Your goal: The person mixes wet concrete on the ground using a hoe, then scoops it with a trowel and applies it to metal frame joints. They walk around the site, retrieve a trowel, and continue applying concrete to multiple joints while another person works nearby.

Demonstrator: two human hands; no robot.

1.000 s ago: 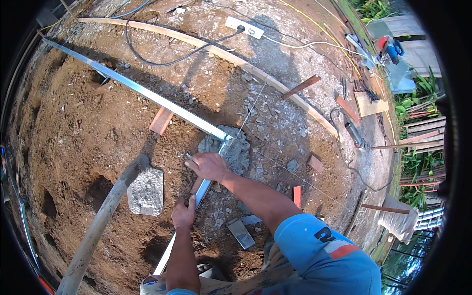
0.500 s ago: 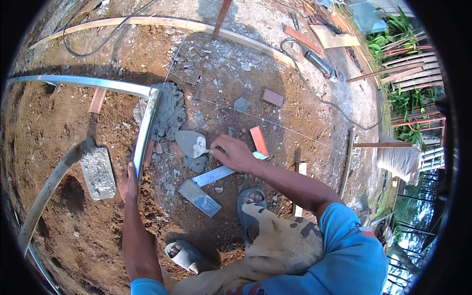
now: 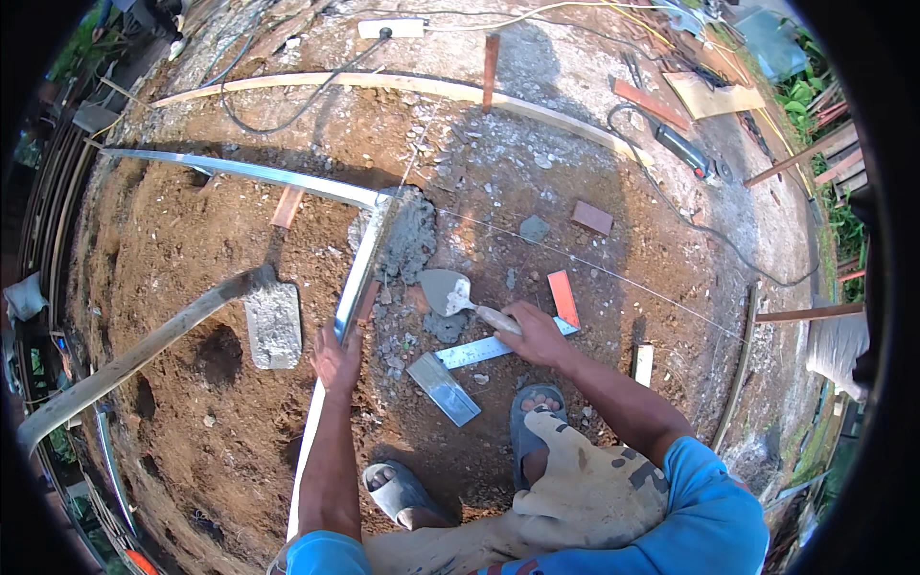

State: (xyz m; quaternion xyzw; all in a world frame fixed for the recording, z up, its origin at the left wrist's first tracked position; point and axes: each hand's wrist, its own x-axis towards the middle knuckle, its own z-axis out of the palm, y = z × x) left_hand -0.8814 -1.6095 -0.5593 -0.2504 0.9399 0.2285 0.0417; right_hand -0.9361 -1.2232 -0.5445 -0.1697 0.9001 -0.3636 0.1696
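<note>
My right hand [image 3: 537,335] is closed around the rear of the wooden handle of a trowel [image 3: 445,291]. The trowel's mortar-smeared blade lies low over the ground, beside grey wet mortar [image 3: 410,235]. With my left hand [image 3: 335,361] I grip a shiny metal bar [image 3: 359,271] that runs from the mortar toward me. At the mortar this bar meets a second metal bar [image 3: 249,172] in a corner. A steel square [image 3: 474,353] rests on the soil below the trowel, near a short metal channel offcut [image 3: 446,389] and an orange-red piece [image 3: 563,298].
A hoe [image 3: 273,324] with a long wooden handle lies at left. A taut string [image 3: 594,264] crosses the ground to the right, past a brick [image 3: 592,218]. Farther off are an angle grinder [image 3: 682,151] with its cable, a bent wooden strip [image 3: 412,86] and an upright stake [image 3: 491,72].
My right hand has shifted back along the trowel, so its handle now shows. My left hand stays on the metal bar. The view has swung, showing more on the left.
</note>
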